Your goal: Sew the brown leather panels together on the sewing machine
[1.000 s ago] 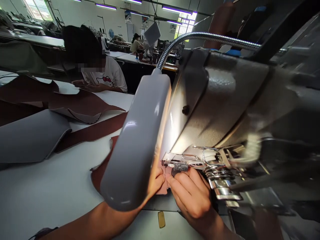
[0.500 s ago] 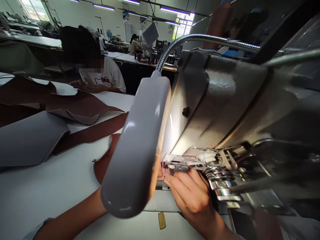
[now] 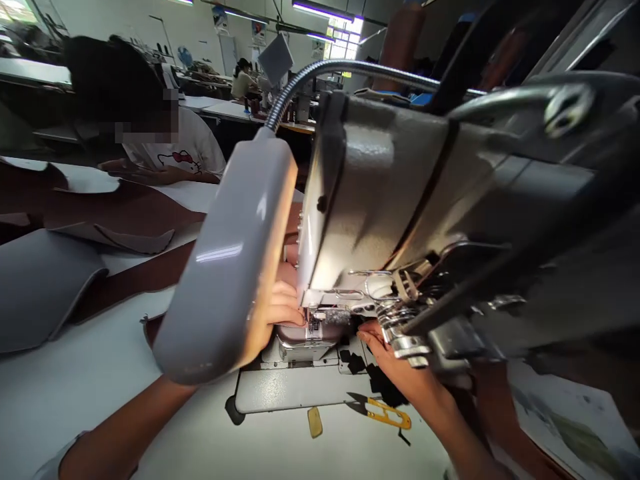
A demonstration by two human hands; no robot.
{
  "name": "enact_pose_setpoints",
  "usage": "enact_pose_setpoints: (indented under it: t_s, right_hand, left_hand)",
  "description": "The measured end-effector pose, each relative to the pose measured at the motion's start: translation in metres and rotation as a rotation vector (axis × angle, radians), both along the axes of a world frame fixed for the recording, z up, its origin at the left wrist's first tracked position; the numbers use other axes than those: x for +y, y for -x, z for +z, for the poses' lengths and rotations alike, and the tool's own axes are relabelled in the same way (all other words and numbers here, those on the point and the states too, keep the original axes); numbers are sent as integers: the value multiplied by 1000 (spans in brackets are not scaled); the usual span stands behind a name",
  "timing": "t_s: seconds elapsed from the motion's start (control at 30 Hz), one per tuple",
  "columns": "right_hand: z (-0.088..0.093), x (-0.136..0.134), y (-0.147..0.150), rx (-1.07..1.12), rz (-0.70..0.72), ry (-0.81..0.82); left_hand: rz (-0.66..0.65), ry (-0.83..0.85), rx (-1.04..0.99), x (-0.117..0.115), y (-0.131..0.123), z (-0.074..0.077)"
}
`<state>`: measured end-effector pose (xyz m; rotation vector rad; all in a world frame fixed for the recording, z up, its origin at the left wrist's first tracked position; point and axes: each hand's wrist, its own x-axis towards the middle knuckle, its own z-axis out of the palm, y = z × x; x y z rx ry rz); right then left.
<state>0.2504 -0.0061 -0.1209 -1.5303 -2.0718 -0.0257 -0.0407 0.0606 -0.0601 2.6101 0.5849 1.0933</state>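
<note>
Partly behind the lamp [image 3: 227,267], my left hand [image 3: 283,308] reaches from the left to the sewing machine's [image 3: 385,180] needle area. Its visible fingers are stretched out close together beside the presser foot [image 3: 315,321]; the lamp hides the rest, and I cannot make out anything gripped. Brownish-pink material [image 3: 291,252] shows above those fingers, against the machine head. On the other side, my right hand [image 3: 381,348] lies low by the tension discs [image 3: 407,347], fingers extended leftward, holding nothing visible. Black scraps [image 3: 356,362] lie just below its fingertips.
Yellow thread snips [image 3: 383,412] and a small tan block [image 3: 315,423] lie on the white table in front. Brown leather pieces [image 3: 135,207] and a grey panel [image 3: 45,287] spread across the left. A person [image 3: 185,147] sits beyond them.
My view has shifted, moving the machine and lamp leftward. My right hand has come away from the needle area toward the right. My left fingers now show beside the presser foot.
</note>
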Motion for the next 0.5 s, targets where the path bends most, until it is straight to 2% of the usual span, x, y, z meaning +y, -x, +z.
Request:
enact_pose_setpoints:
  t_s: [0.17, 0.3, 0.4, 0.5]
  right_hand:
    - [-32, 7, 1, -84, -52, 255]
    - [-49, 22, 12, -109, -86, 395]
    - [-54, 32, 18, -99, -95, 424]
    - [-52, 32, 19, -45, -90, 373]
  left_hand:
    - [-43, -16, -120, -1, -11, 12]
    - [-50, -17, -104, -3, -13, 15]
    - [-43, -10, -97, -4, -14, 15]
    - [-15, -1, -101, -5, -14, 14]
